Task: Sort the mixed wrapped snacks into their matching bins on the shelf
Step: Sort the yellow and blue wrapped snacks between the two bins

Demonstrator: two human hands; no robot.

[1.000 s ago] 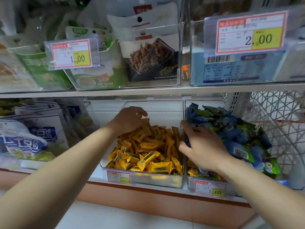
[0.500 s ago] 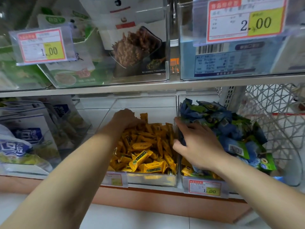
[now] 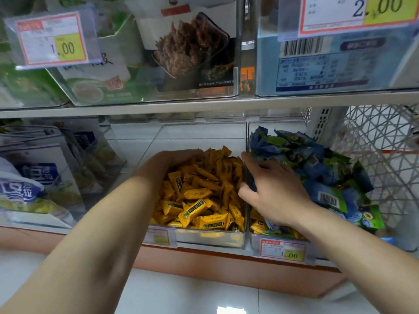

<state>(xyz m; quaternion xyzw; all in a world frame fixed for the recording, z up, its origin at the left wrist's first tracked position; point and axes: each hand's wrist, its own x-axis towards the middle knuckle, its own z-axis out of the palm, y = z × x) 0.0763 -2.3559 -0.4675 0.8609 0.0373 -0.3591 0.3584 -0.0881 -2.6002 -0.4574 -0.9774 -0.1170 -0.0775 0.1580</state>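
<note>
R hand (image 3: 274,193) has been pushed deeper into blue snacks (image 3: 317,159), prob. to reach stray yellows (image 3: 258,225) beneath; L hand (image 3: 174,165) is cupped over yellow snacks (image 3: 204,196) in mid bin (image 3: 204,237). Both curled, grips unclear.

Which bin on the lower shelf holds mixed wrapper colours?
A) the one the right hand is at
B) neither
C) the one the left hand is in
A: in the right-hand bin, yellow wrappers lie beneath the blue and green snacks near the right hand.
</note>
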